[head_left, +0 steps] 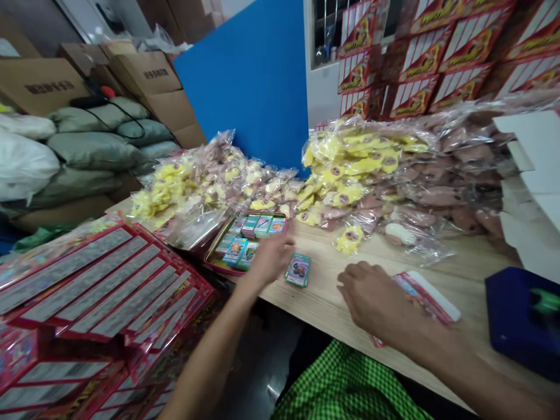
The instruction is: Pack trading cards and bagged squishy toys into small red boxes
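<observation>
My left hand point(270, 256) reaches over the table edge beside a shallow tray point(213, 261) that holds several small colourful card packs point(245, 236). Its fingers are closed, and one teal card pack point(298, 270) is pinched at its thumb side just above the wooden table point(324, 294). My right hand point(371, 297) lies knuckles up with its fingers curled over a flat red and white box point(431, 297), which sticks out from under it to the right.
Heaps of bagged yellow and pink soft toys point(350, 163) fill the back of the table. Stacked flat red boxes point(100, 291) stand at the left, a dark blue box point(520, 321) at the right edge, white cartons point(531, 175) behind it, and a blue board point(249, 76) behind.
</observation>
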The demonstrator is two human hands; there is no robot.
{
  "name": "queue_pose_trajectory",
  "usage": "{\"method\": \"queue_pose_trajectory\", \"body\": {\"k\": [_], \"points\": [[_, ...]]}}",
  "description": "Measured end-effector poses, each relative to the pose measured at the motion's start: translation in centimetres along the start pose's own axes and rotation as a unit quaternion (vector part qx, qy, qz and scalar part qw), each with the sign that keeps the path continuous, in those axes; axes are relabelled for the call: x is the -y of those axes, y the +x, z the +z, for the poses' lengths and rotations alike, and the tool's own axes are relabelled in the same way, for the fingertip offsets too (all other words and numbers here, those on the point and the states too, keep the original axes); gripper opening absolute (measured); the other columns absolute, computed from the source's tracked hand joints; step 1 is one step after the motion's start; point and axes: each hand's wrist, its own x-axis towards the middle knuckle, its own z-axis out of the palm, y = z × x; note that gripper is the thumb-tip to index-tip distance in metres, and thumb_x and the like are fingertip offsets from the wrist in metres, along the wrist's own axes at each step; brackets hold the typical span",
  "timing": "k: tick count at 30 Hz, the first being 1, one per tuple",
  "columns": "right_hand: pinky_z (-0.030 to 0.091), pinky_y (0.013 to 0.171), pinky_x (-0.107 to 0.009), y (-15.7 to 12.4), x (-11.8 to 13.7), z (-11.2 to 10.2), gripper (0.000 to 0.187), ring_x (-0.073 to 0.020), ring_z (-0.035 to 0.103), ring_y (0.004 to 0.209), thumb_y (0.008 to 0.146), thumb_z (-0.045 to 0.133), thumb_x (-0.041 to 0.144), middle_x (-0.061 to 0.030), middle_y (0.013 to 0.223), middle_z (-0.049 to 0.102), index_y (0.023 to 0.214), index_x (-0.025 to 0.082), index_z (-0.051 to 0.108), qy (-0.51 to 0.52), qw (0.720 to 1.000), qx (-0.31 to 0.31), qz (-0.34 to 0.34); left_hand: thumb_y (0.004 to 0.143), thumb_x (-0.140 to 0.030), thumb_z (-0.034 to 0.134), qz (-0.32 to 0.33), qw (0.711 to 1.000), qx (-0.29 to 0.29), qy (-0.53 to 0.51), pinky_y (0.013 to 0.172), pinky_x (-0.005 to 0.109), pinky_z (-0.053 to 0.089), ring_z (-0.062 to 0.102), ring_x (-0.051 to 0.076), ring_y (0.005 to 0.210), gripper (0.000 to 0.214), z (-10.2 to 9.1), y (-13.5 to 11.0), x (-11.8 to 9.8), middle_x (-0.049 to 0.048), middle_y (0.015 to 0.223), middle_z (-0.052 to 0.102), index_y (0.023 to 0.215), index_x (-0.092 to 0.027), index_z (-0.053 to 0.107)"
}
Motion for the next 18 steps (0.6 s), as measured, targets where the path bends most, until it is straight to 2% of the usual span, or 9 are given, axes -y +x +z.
{"method": "queue_pose_trajectory", "body": {"k": [3,6,9,13,15,18], "points": [[0.046,0.088,-0.042,3.1,2.9,2.3,0.026,-0.0326,0.062,0.106,0.099,0.052,0.021,-0.0186,0.114,0.070,0.114,0.012,0.070,0.039,0.998,0.045,-0.022,0.083,-0.013,0.062,-0.019,0.997,0.035,0.073,0.099,0.050,0.049,0.067,0.031,0.105,0.018,-4.1,-0.7,6.9,0.0099,0.102,0.076,0.094,-0.021,0.074],[0.047,0.097,-0.044,5.5,4.7,4.1,0.040,-0.0355,0.059,0.118,0.098,0.055,0.024,-0.0233,0.130,0.064,0.133,0.006,0.062,0.046,0.997,0.049,-0.031,0.070,-0.016,0.074,0.005,0.988,0.098,0.115,0.101,0.050,0.046,0.065,0.035,0.112,0.027,-6.0,-1.4,10.5,0.0072,0.105,0.078,0.096,-0.023,0.075],[0.046,0.100,-0.044,7.0,5.6,5.4,0.040,-0.0363,0.057,0.120,0.096,0.053,0.017,-0.0260,0.132,0.062,0.132,0.002,0.061,0.037,0.997,0.042,-0.043,0.071,-0.026,0.079,0.050,0.980,0.147,0.126,0.106,0.048,0.042,0.061,0.034,0.122,0.041,-5.6,-1.6,11.1,0.0070,0.121,0.075,0.112,-0.026,0.074],[0.050,0.091,-0.041,7.6,6.1,6.1,0.038,-0.0331,0.063,0.108,0.089,0.045,-0.001,-0.0240,0.117,0.068,0.118,0.004,0.069,0.019,0.996,0.043,-0.071,0.078,-0.032,0.076,0.124,0.967,0.194,0.109,0.112,0.044,0.037,0.055,0.031,0.134,0.048,-4.2,-0.9,10.2,0.0047,0.139,0.068,0.125,-0.032,0.070],[0.051,0.088,-0.040,7.7,6.2,6.0,0.039,-0.0329,0.065,0.103,0.087,0.044,-0.004,-0.0249,0.112,0.070,0.115,0.003,0.070,0.013,0.996,0.046,-0.075,0.081,-0.033,0.073,0.155,0.960,0.210,0.099,0.114,0.043,0.034,0.054,0.029,0.135,0.046,-3.8,-0.4,9.9,0.0019,0.142,0.066,0.126,-0.036,0.069],[0.052,0.088,-0.039,7.8,6.3,5.7,0.042,-0.0324,0.068,0.101,0.084,0.044,-0.007,-0.0255,0.109,0.071,0.116,0.001,0.070,0.021,0.997,0.046,-0.065,0.081,-0.033,0.073,0.180,0.953,0.227,0.092,0.114,0.042,0.032,0.056,0.029,0.134,0.038,-3.8,0.1,9.9,0.0015,0.135,0.071,0.119,-0.037,0.073]]}}
